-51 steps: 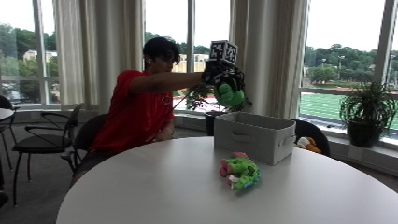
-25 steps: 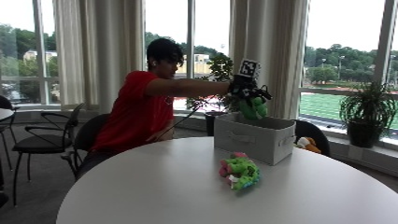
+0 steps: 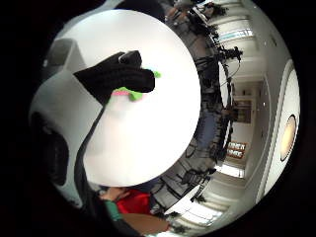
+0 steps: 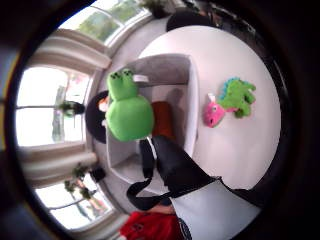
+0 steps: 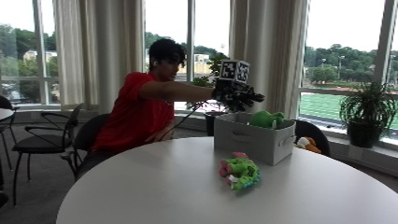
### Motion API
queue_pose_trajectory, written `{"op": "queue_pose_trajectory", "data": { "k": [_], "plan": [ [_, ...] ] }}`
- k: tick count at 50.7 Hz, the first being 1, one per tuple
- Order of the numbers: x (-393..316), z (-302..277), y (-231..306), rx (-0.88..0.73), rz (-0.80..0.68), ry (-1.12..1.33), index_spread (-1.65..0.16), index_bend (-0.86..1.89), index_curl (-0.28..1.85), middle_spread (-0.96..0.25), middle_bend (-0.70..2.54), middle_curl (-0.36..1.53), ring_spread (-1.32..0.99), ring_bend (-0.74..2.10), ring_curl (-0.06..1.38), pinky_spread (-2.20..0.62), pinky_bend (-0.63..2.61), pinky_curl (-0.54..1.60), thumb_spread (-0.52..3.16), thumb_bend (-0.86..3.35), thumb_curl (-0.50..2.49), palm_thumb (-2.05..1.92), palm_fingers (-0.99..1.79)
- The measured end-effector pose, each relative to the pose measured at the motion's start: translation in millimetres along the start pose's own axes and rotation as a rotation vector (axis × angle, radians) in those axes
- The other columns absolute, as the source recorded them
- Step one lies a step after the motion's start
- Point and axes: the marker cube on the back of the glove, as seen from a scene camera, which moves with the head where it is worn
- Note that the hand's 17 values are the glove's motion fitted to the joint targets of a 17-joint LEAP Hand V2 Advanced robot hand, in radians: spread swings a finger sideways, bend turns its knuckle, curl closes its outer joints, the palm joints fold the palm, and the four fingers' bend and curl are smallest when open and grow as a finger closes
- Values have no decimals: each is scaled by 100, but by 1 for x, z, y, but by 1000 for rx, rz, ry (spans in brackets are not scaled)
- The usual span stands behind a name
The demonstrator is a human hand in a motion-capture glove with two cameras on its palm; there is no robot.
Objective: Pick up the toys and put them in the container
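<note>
In the outside view my gloved right hand (image 5: 238, 95) is stretched out above the grey fabric container (image 5: 249, 139) at the table's far side, fingers spread and holding nothing. A green frog toy (image 5: 266, 119) sits just below the hand, at the container's open top and apart from my fingers. The thumb side palm view looks down on the frog (image 4: 128, 111) over the container (image 4: 172, 70), with something orange (image 4: 163, 120) inside. A green dinosaur toy (image 5: 241, 171) and a pink toy (image 5: 224, 168) lie together on the white round table (image 5: 155, 196), in front of the container.
An orange plush (image 5: 306, 143) rests on a dark chair behind the container. A potted plant (image 5: 366, 114) stands on the window ledge at the right. An empty chair (image 5: 43, 140) is at the left.
My hand carried the green frog rightwards to above the container and let go. The frog has dropped from my fingers to the container's opening. The toys on the table have not moved.
</note>
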Motion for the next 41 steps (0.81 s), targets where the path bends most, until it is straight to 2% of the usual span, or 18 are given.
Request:
{"op": "queue_pose_trajectory", "data": {
  "k": [6, 12, 22, 33, 41],
  "plan": [
    [53, 48, -8, -72, 103, 22, -35, 8, 14, -9, 16, 34, -11, 58, 32, 0, 154, 37, 106, -5, 38, -4, -22],
    [84, 90, -17, -120, 120, 36, -34, 9, 13, -8, 15, 33, -6, 47, 29, 3, 152, 36, 106, -3, 36, -1, -27],
    [94, 149, -37, -219, 61, 22, -34, 8, 13, -5, 12, 30, 0, 31, 25, 8, 150, 35, 104, -3, 34, -1, -29],
    [86, 191, -71, -237, -80, 94, -34, 6, 11, -3, 10, 25, 2, 28, 27, 9, 149, 35, 99, -4, 33, -1, -26],
    [90, 212, -83, -402, -97, 100, -34, 6, 10, -3, 10, 23, 3, 32, 29, 9, 151, 35, 93, -6, 32, -5, -24]
  ]
}}
